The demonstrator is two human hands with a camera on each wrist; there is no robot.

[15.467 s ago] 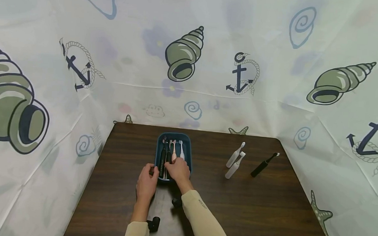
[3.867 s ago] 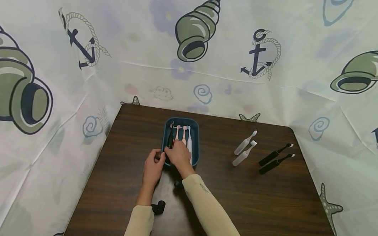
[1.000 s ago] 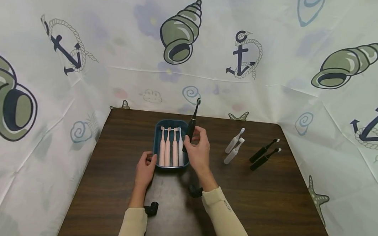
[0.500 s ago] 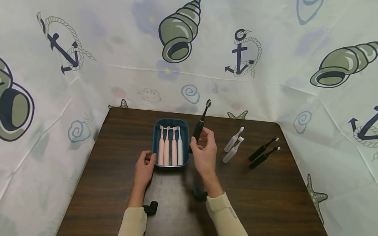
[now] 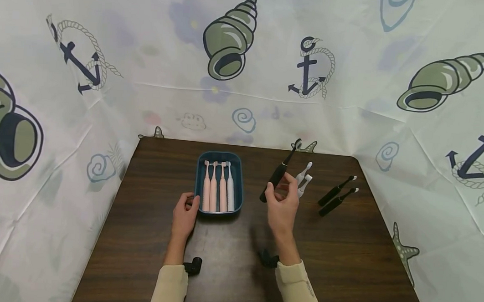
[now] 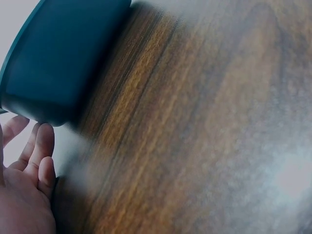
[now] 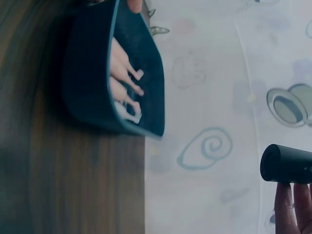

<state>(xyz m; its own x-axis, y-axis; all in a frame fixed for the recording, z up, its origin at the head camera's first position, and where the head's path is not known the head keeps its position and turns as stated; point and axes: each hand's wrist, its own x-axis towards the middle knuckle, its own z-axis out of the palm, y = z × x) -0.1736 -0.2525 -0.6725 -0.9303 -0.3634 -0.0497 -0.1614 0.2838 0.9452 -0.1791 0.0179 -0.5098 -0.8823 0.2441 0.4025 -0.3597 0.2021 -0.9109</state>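
Observation:
My right hand [image 5: 281, 199] pinches a black electric toothbrush [image 5: 279, 171] by its lower handle and holds it tilted above the table, brush head up and to the right. The butt of the black toothbrush [image 7: 286, 164] shows in the right wrist view above my fingers [image 7: 292, 208]. My left hand [image 5: 186, 209] rests with relaxed fingers against the near left corner of the blue tray [image 5: 240, 183]. The tray holds three pink toothbrushes [image 5: 214, 189] and a white toothbrush [image 5: 230, 191], side by side. In the left wrist view my fingers [image 6: 36, 156] lie beside the blue tray [image 6: 58, 63].
Two white toothbrushes [image 5: 305, 176] lie on the dark wooden table [image 5: 343, 256], partly behind my right hand. Two black toothbrushes [image 5: 337, 195] lie further right. A patterned curtain [image 5: 246, 64] surrounds the table on three sides.
My right hand has lifted the black toothbrush out of the tray and carried it to the right, toward the white toothbrushes. The left hand stays at the tray.

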